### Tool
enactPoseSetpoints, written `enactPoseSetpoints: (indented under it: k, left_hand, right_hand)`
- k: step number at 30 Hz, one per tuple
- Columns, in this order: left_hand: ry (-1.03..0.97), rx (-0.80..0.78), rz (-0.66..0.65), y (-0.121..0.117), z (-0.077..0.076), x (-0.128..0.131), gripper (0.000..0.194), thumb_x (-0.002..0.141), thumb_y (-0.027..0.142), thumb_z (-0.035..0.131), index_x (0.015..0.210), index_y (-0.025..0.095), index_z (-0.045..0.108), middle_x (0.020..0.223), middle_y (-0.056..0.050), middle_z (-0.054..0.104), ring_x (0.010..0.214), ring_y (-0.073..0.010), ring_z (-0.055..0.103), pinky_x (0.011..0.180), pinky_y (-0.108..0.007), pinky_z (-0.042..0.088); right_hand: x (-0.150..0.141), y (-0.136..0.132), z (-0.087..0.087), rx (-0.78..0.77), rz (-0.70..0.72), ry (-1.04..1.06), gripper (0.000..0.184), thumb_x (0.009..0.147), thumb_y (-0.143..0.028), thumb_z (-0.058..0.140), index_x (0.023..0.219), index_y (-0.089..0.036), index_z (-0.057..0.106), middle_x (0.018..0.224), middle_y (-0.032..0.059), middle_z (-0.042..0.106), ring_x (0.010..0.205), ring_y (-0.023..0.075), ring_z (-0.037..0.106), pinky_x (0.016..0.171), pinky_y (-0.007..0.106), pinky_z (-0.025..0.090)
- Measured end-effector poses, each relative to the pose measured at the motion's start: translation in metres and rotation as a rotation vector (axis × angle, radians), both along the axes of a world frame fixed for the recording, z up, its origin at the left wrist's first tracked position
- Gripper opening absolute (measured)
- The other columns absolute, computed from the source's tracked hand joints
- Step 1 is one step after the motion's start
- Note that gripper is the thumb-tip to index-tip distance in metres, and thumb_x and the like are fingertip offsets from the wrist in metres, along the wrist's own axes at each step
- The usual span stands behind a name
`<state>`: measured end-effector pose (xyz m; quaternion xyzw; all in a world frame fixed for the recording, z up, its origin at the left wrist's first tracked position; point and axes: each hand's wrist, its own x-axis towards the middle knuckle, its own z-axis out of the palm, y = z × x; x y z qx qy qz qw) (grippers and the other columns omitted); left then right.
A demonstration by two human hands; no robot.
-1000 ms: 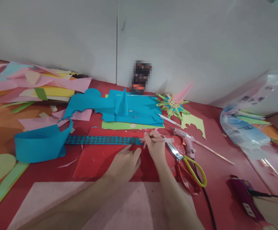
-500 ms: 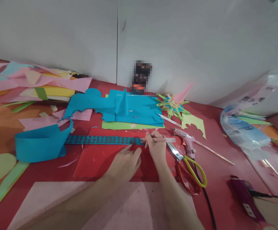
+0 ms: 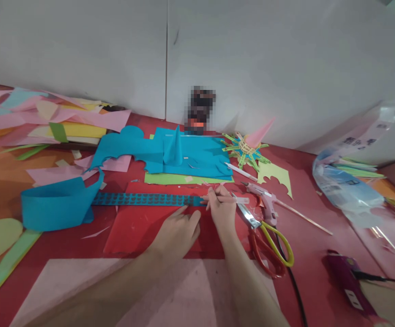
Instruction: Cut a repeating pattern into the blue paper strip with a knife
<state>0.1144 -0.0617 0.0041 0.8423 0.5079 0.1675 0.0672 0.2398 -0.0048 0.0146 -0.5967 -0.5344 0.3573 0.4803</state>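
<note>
A long blue paper strip (image 3: pixel 142 199) lies flat across the red board (image 3: pixel 132 231), with rows of small dark curved marks along it. Its left end curls up into a standing loop (image 3: pixel 56 206). My left hand (image 3: pixel 178 231) rests palm down, fingers stretched out and the fingertips at the strip's lower edge. In my right hand (image 3: pixel 221 206) is a pen (image 3: pixel 240 200), pinched in the fingers, its tip on the strip's right end. Just right of that hand lie scissors (image 3: pixel 262 227) with one yellow and one red handle.
Behind the board stands a blue cone (image 3: pixel 174 147) on blue sheets. A pink glue gun (image 3: pixel 267 197), a white pen (image 3: pixel 241 171) and a pink-coned craft (image 3: pixel 252 141) are at right. Paper scraps (image 3: pixel 64 118) pile at left; a plastic bag (image 3: pixel 350 181) and purple power socket (image 3: pixel 349 281) sit far right.
Hardly anything differs. My right hand and the pen have shifted by a very small amount on the strip, while my left hand stays in place.
</note>
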Motion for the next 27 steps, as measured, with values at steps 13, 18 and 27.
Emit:
enactPoseSetpoints:
  k: [13,18,27]
  left_hand:
    - [0.030,0.018,0.005,0.0002,-0.0031,0.0007,0.015,0.082,0.009,0.039,0.076,0.020,0.048,0.056,0.000,0.059,0.056,-0.0169,0.059,0.091,-0.036,0.045]
    - [0.034,0.016,0.004,0.0001,-0.0012,0.0005,0.015,0.081,0.009,0.040,0.075,0.020,0.048,0.056,0.000,0.059,0.054,-0.0169,0.058,0.086,-0.035,0.047]
    - [0.027,0.075,0.005,-0.0002,-0.0018,0.0013,0.016,0.081,0.009,0.040,0.074,0.020,0.050,0.053,0.000,0.058,0.052,-0.0164,0.058,0.090,-0.035,0.046]
  right_hand:
    - [0.0009,-0.0006,0.0001,0.026,0.010,-0.063,0.029,0.078,-0.027,0.051,0.055,-0.025,0.034,0.034,-0.0076,0.046,0.045,0.0172,0.063,0.047,0.024,0.048]
    - [0.0014,-0.0005,-0.0017,0.017,0.008,-0.072,0.030,0.078,-0.027,0.052,0.055,-0.025,0.033,0.033,-0.0076,0.046,0.048,0.0176,0.064,0.049,0.024,0.049]
    - [0.0004,-0.0013,0.0041,-0.013,0.034,0.007,0.032,0.081,-0.032,0.054,0.056,-0.024,0.035,0.034,-0.0073,0.048,0.051,0.0182,0.067,0.053,0.025,0.051]
